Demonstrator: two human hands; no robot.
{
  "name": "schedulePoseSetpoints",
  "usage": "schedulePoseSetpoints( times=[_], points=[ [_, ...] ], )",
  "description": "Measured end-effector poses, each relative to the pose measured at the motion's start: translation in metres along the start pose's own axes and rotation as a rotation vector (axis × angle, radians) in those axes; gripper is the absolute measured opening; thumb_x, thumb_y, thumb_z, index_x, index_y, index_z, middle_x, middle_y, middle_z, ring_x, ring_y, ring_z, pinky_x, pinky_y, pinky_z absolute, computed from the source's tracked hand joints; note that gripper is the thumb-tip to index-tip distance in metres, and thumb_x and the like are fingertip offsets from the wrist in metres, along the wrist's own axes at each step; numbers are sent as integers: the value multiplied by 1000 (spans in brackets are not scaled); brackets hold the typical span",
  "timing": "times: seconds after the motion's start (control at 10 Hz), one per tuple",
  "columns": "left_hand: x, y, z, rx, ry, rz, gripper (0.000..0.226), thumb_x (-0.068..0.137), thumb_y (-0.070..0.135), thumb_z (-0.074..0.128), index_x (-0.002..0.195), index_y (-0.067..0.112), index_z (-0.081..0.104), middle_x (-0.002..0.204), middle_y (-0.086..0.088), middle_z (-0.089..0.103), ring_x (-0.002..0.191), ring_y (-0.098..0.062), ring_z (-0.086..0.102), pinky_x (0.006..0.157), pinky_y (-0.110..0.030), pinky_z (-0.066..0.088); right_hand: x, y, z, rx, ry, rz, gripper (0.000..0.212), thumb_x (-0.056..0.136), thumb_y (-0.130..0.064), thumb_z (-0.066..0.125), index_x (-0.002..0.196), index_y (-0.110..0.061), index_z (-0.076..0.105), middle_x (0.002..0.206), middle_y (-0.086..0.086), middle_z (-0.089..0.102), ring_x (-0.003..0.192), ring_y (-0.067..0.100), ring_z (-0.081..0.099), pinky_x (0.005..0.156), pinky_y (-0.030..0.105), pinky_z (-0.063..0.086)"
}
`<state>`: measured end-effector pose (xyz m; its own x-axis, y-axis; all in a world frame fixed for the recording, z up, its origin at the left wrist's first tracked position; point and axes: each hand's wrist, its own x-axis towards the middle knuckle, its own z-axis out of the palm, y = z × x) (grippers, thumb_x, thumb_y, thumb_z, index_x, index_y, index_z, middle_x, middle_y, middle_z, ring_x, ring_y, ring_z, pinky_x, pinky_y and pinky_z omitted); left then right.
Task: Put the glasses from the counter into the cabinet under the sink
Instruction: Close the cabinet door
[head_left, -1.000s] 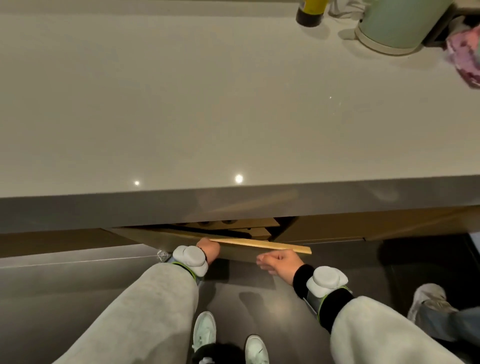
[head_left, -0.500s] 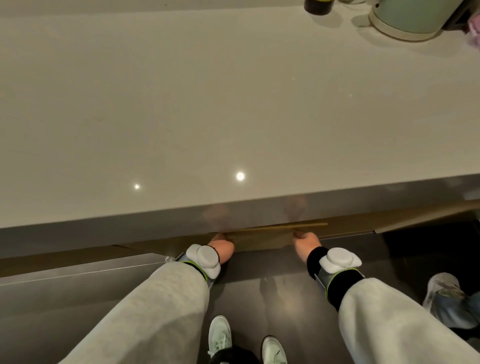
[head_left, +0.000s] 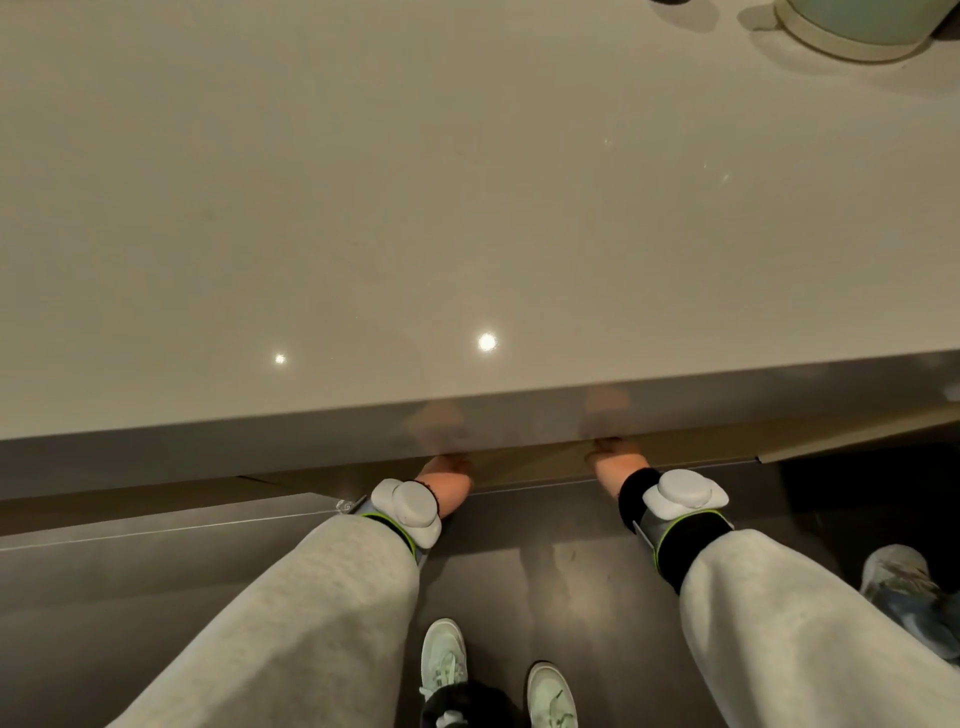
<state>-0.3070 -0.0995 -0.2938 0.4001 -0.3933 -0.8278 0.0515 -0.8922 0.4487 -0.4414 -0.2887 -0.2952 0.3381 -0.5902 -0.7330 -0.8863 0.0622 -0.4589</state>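
Hands are reaching under the countertop (head_left: 363, 208) edge: left hand (head_left: 447, 480) and right hand (head_left: 615, 462) are touching the cabinet door (head_left: 530, 462) beneath it, fingers hidden, grip impossible to tell. A kettle (head_left: 852, 26) is sitting at the countertop's far right.

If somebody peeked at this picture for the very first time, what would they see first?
Probably the big, shiny pale beige stone counter filling the top, with two bright light spots reflected near its front edge. Below it, two arms in light grey sleeves reach under the edge, where the left hand and right hand meet the tan wooden cabinet door. A pale green round kettle sits at the far right corner.
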Motion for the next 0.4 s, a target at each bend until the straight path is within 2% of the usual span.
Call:
schedulePoseSetpoints(
  times=[0.1,0.2,0.4],
  points=[
    [-11,5,-1,-7,45,50,44,92,6,52,136,7,49,130,-5,52,123,-23,49,99,-23,37,-8,4,6,81,17,-28,44,92,-3,50,135,2,45,146,15,41,134,28,39,105,24,28],
    [-25,8,0,-70,90,94,42,92,9,54,134,13,53,141,-6,51,128,-25,47,102,-24,34,-24,4,9,111,-19,-54,43,91,-2,52,134,0,48,140,14,48,130,28,45,102,23,31],
    [-62,17,-1,-153,78,123,37,92,8,53,128,13,58,129,-11,59,112,-22,56,90,-20,38,-62,-6,15,76,-119,-152,35,91,-4,56,125,3,57,132,17,56,121,26,52,93,19,34]
  ],
)
